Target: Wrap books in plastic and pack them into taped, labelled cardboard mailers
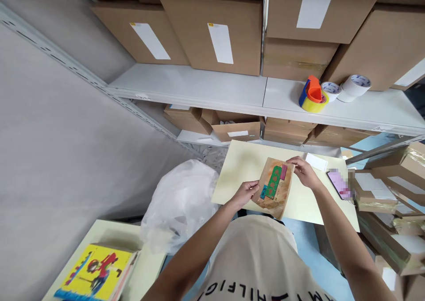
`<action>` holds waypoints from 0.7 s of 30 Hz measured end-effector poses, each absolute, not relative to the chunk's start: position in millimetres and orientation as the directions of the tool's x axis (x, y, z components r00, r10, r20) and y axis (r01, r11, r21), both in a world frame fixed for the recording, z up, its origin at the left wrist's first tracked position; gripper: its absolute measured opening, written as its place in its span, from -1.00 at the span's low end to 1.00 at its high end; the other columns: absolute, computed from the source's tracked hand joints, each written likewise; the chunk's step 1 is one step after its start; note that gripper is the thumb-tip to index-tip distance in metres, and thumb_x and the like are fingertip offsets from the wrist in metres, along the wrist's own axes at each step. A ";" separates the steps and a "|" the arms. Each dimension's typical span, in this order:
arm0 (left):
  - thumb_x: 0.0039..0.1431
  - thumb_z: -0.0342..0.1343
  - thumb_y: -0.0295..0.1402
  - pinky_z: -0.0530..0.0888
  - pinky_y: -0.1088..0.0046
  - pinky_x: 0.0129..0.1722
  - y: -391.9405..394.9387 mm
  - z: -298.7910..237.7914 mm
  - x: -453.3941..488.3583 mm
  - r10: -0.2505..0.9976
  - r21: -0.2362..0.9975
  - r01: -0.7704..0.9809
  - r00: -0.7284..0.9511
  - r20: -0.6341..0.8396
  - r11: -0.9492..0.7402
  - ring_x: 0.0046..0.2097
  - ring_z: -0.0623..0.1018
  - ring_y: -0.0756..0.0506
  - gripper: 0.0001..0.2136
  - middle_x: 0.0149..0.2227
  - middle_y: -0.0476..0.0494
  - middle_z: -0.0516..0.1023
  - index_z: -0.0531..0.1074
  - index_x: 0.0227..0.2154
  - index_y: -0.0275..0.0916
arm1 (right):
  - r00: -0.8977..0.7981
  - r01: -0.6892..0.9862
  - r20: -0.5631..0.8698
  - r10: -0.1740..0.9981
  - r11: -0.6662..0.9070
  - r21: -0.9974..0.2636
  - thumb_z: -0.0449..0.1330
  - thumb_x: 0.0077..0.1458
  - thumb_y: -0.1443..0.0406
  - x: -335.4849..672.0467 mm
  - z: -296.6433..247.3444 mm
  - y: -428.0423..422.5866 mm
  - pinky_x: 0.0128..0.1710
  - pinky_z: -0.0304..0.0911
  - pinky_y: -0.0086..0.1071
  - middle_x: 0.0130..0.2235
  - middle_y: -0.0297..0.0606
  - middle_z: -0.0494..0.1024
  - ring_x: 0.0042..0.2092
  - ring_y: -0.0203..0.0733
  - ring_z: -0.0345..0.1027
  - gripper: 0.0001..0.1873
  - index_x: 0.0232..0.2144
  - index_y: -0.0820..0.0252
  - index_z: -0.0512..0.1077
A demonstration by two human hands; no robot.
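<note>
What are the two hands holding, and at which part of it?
One flat brown packet with coloured labels. The left hand grips its left edge, the right hand its upper right corner, over the pale yellow table.

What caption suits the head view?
Left hand and right hand hold a brown packet at a yellow table, boxes above.

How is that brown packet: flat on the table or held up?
Held up, tilted: the left hand and right hand pinch opposite edges of the brown packet, whose lower end juts past the table edge.
</note>
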State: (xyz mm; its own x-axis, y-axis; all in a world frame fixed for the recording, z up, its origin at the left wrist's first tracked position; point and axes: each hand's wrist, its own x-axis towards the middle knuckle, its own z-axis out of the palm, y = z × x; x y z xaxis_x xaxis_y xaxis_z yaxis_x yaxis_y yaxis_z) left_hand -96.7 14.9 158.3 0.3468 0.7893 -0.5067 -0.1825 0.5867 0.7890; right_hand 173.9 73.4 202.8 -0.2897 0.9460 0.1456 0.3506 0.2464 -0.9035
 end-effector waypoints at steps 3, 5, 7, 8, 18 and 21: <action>-0.22 0.40 0.01 0.47 0.35 -0.08 8.9 160.5 -94.2 0.806 0.796 -0.225 0.364 -0.466 0.562 -0.14 0.62 -0.18 -0.42 -0.19 -0.19 0.67 0.61 -0.14 -0.26 | -0.405 0.412 0.198 0.893 0.371 -0.832 0.13 0.20 0.06 166.8 223.8 80.9 -0.01 0.36 -0.05 -0.09 -0.08 0.47 0.05 0.02 0.35 -0.73 -0.24 0.03 0.53; -0.23 0.42 0.00 0.46 0.35 -0.05 4.6 163.1 -95.3 0.783 0.761 -0.251 0.386 -0.488 0.598 -0.11 0.61 -0.20 -0.41 -0.17 -0.20 0.66 0.59 -0.13 -0.25 | -0.463 0.424 0.184 0.867 0.400 -0.813 0.13 0.19 0.01 160.5 234.9 83.7 0.06 0.31 -0.02 -0.04 -0.07 0.48 0.08 0.04 0.34 -0.69 -0.26 0.04 0.52; -0.23 0.41 0.01 0.46 0.34 -0.06 1.2 166.2 -100.1 0.751 0.703 -0.295 0.403 -0.523 0.648 -0.07 0.60 -0.23 -0.40 -0.13 -0.22 0.65 0.58 -0.11 -0.23 | -0.481 0.415 0.147 0.864 0.372 -0.830 0.11 0.20 -0.02 154.4 241.7 85.9 0.05 0.30 -0.04 -0.03 -0.08 0.51 0.05 0.04 0.38 -0.66 -0.26 0.04 0.50; -0.22 0.39 0.06 0.47 0.33 -0.06 -0.1 168.0 -103.9 0.734 0.665 -0.325 0.415 -0.538 0.672 -0.04 0.59 -0.25 -0.39 -0.12 -0.23 0.64 0.59 -0.13 -0.23 | -0.474 0.407 0.121 0.872 0.339 -0.848 0.10 0.20 -0.03 152.0 243.4 87.1 0.02 0.31 -0.06 -0.06 -0.09 0.53 0.01 0.03 0.40 -0.65 -0.25 0.04 0.49; -0.31 0.41 0.09 0.47 0.17 -0.01 -2.2 182.7 -136.4 0.860 0.787 -0.347 0.246 -0.448 0.510 -0.07 0.61 -0.28 -0.32 -0.16 -0.31 0.63 0.53 -0.15 -0.26 | -0.227 0.392 0.033 0.973 0.122 -0.912 0.20 0.06 -0.08 140.7 237.2 102.3 -0.28 0.31 -0.31 -0.38 -0.27 0.56 -0.32 -0.16 0.39 -0.60 -0.33 0.12 0.45; -0.26 0.43 -0.02 0.54 0.33 -0.18 -2.0 182.2 -128.6 0.866 0.840 -0.214 0.147 -0.477 0.499 -0.23 0.63 -0.16 -0.38 -0.24 -0.18 0.64 0.53 -0.10 -0.21 | -0.195 0.379 0.024 0.981 0.098 -0.920 0.21 0.04 -0.07 132.9 235.3 104.4 -0.24 0.33 -0.28 -0.32 -0.24 0.60 -0.27 -0.13 0.43 -0.60 -0.33 0.12 0.50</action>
